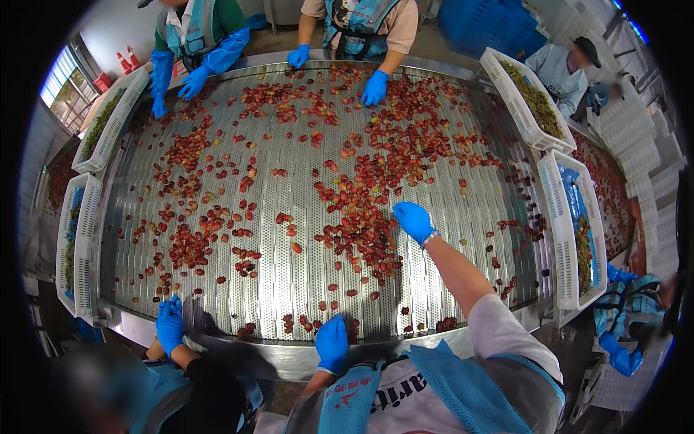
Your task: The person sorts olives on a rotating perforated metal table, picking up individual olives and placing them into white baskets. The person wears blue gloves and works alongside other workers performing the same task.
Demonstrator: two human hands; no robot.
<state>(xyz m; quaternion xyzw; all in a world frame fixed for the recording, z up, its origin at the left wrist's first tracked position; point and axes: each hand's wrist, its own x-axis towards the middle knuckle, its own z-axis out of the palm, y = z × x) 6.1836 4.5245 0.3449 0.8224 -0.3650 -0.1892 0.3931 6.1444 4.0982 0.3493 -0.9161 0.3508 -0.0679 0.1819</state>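
Small oval red fruit that look like grapes (360, 230) lie in loose heaps on a perforated metal conveyor (276, 190). My right hand (415, 222), in a blue glove, reaches over the belt to the right edge of the central heap. Its fingers are bent, and whatever they may hold is hidden. Nearer my body, my left hand (332, 343), also gloved in blue, is above the conveyor's near metal rim. A few grapes (306, 324) lie just left of its fingertips, which are drawn together; I cannot make out anything between them.
White plastic crates (577, 233) with stems line the right side; more crates (78, 247) stand on the left. Two gloved people work across the belt, one with a hand (375, 88) at the grapes. Another person's gloved hands (171, 325) are close on my left.
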